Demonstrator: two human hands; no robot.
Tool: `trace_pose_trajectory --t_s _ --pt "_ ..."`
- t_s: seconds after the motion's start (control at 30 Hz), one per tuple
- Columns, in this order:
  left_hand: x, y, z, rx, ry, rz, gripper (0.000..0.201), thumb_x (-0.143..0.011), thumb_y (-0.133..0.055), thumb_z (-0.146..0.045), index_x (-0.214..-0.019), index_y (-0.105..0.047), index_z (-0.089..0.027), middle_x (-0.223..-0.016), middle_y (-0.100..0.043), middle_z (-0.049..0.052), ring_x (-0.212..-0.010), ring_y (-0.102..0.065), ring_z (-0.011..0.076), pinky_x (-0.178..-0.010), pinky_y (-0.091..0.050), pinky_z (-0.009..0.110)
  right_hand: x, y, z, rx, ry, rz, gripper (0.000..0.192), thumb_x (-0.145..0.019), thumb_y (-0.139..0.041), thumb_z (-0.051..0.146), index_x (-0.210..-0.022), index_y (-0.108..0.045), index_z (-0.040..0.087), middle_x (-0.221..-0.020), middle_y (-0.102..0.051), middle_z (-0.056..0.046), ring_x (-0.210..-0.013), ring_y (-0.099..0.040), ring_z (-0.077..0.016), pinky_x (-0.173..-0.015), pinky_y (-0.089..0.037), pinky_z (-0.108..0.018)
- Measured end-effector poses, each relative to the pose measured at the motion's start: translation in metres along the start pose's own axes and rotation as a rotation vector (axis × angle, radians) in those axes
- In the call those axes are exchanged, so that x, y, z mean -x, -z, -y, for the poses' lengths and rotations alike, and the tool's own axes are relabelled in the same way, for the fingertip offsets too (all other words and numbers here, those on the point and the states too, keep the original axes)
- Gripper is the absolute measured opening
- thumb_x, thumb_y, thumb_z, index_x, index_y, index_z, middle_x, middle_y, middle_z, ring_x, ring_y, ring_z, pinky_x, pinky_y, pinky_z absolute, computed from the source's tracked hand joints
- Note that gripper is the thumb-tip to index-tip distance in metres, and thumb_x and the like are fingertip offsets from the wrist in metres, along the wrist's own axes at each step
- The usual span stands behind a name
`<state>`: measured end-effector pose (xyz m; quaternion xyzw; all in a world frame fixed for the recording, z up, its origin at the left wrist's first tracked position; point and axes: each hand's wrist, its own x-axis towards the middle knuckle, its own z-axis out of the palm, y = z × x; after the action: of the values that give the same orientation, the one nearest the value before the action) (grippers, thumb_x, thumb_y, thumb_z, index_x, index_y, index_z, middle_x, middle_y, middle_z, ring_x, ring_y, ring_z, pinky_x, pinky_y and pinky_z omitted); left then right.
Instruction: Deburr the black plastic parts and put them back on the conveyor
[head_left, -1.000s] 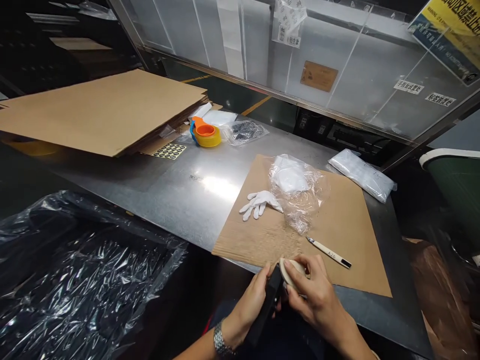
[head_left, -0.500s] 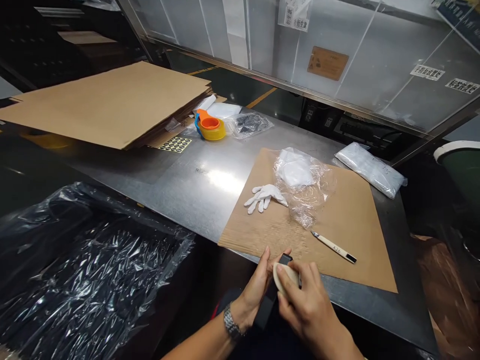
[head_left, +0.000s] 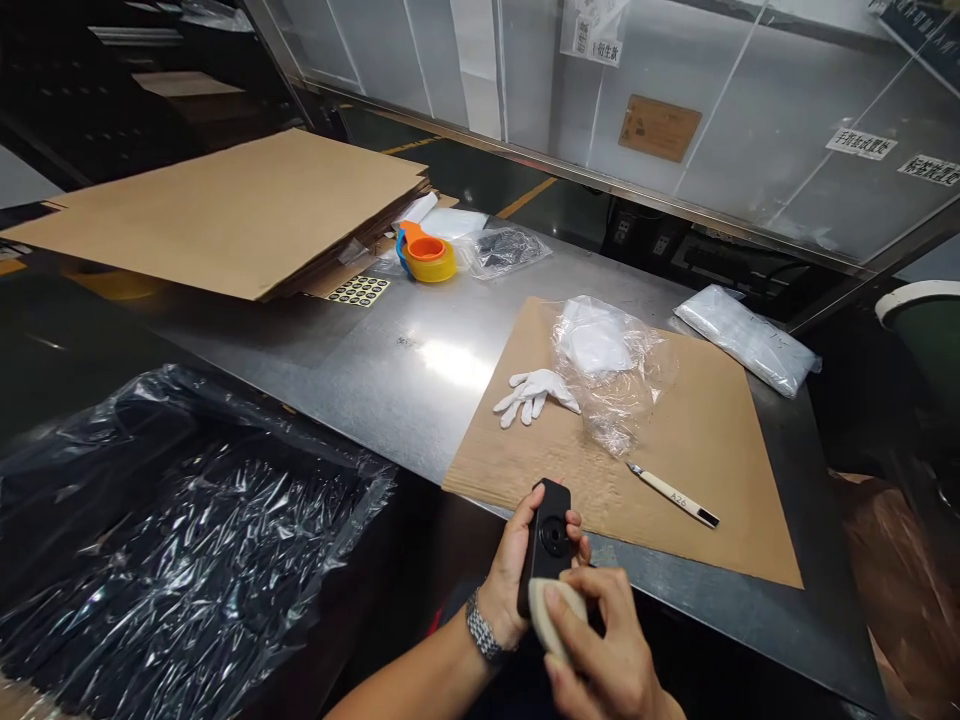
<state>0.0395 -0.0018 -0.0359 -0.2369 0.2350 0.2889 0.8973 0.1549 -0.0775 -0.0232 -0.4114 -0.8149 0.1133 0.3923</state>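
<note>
A long black device (head_left: 552,508) with a round dark ring on its face lies in my left hand (head_left: 511,568), whose fingers wrap round its edges. Pinched in my right hand (head_left: 611,640) is a cream-coloured round pad (head_left: 553,612), held against the lower end of the device. The pad covers that end, so I cannot see it. Both hands are at the near edge of the metal table. Beyond them, on a cardboard sheet (head_left: 720,430), lie a white glove (head_left: 535,394) and a white craft knife (head_left: 671,492) marked A26.
Crumpled clear plastic (head_left: 615,400) lies on the cardboard sheet. A tape dispenser (head_left: 429,262), a sticker sheet (head_left: 360,291) and stacked cardboard (head_left: 240,210) are at the left back. A plastic-wrapped packet (head_left: 746,340) lies at the right. Black plastic film (head_left: 180,570) fills the lower left.
The black device has turned so its ringed face shows toward me. My right hand has moved the pad down to the device's lower end.
</note>
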Motion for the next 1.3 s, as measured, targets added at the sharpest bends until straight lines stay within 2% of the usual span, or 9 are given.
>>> trace_pose_trajectory --t_s 0.23,0.4,0.53,0.6,0.73,0.9,1.03,1.2,1.3 --pt "0.007 -0.003 -0.011 -0.039 -0.068 -0.058 0.042 -0.088 -0.035 -0.047 -0.073 -0.050 -0.011 -0.063 -0.051 0.002 -0.053 -0.052 0.0068 -0.050 -0.047 0.014 0.027 -0.001 -0.017 0.222 0.067 -0.001 0.052 -0.075 -0.056 0.009 -0.124 -0.048 0.020 -0.109 -0.048 -0.012 -0.098 -0.051 -0.0244 -0.074 -0.051 -0.039" --pt "0.016 -0.008 -0.007 -0.189 -0.270 -0.088 0.019 -0.085 -0.047 -0.030 -0.093 -0.054 -0.014 -0.069 -0.057 0.002 -0.055 -0.056 0.0122 -0.050 -0.050 0.024 0.039 0.002 -0.073 0.308 -0.199 -0.086 0.050 -0.082 -0.051 0.015 -0.131 -0.042 0.021 -0.107 -0.050 -0.012 -0.094 -0.051 -0.0230 -0.075 -0.050 -0.042" --pt "0.021 -0.010 0.007 -0.535 -0.502 -0.075 0.062 -0.068 -0.066 -0.006 -0.123 -0.043 -0.025 -0.095 -0.063 0.002 -0.066 -0.061 0.0124 -0.060 -0.049 0.023 0.030 -0.002 -0.116 0.381 -0.350 -0.100 0.039 -0.086 -0.049 0.026 -0.125 -0.050 0.019 -0.102 -0.054 -0.011 -0.095 -0.051 -0.0242 -0.078 -0.049 -0.046" --pt "0.023 -0.010 0.009 -0.643 -0.592 -0.068 0.067 -0.065 -0.069 -0.007 -0.124 -0.044 -0.024 -0.108 -0.062 0.004 -0.082 -0.062 0.0151 -0.070 -0.049 0.023 0.025 -0.005 -0.125 0.391 -0.378 -0.094 0.037 -0.086 -0.050 0.029 -0.121 -0.053 0.018 -0.101 -0.056 -0.012 -0.094 -0.050 -0.0255 -0.077 -0.049 -0.048" --pt "0.027 -0.007 0.006 -0.782 -0.648 -0.089 0.049 -0.066 -0.066 -0.009 -0.113 -0.056 -0.017 -0.099 -0.066 0.005 -0.087 -0.060 0.0172 -0.075 -0.046 0.024 0.015 -0.004 -0.110 0.389 -0.420 -0.121 0.038 -0.087 -0.048 0.029 -0.122 -0.051 0.016 -0.110 -0.052 -0.016 -0.105 -0.046 -0.0288 -0.084 -0.044 -0.054" --pt "0.028 -0.006 0.008 -0.789 -0.651 -0.133 0.051 -0.067 -0.064 -0.007 -0.115 -0.055 -0.020 -0.090 -0.067 0.003 -0.075 -0.060 0.0139 -0.071 -0.046 0.023 0.001 0.006 -0.057 0.071 -0.487 -0.097 0.027 -0.090 -0.044 0.022 -0.116 -0.053 0.020 -0.103 -0.057 -0.010 -0.093 -0.057 -0.0184 -0.075 -0.052 -0.033" --pt "0.027 -0.005 0.013 -0.771 -0.554 -0.060 0.047 -0.072 -0.065 -0.015 -0.116 -0.053 -0.018 -0.091 -0.068 0.007 -0.081 -0.063 0.0185 -0.074 -0.048 0.027 -0.007 0.008 -0.033 -0.138 -0.434 -0.077 0.027 -0.088 -0.048 0.018 -0.114 -0.053 0.021 -0.093 -0.060 -0.006 -0.081 -0.059 -0.0153 -0.069 -0.052 -0.028" --pt "0.023 -0.002 0.013 -0.525 -0.450 -0.166 0.024 -0.080 -0.060 -0.028 -0.100 -0.062 -0.016 -0.085 -0.070 0.004 -0.074 -0.065 0.0135 -0.071 -0.049 0.020 -0.007 0.004 -0.028 -0.189 -0.436 -0.082 0.026 -0.087 -0.048 0.015 -0.112 -0.053 0.020 -0.093 -0.060 -0.006 -0.083 -0.058 -0.0150 -0.070 -0.050 -0.027" --pt "0.020 -0.001 0.011 -0.405 -0.281 -0.148 0.038 -0.086 -0.047 -0.040 -0.082 -0.066 -0.008 -0.073 -0.070 0.008 -0.064 -0.065 0.0137 -0.063 -0.051 0.021 -0.003 0.004 -0.022 -0.221 -0.485 -0.081 0.022 -0.088 -0.047 0.016 -0.108 -0.055 0.020 -0.090 -0.060 -0.004 -0.081 -0.058 -0.0138 -0.069 -0.050 -0.025"
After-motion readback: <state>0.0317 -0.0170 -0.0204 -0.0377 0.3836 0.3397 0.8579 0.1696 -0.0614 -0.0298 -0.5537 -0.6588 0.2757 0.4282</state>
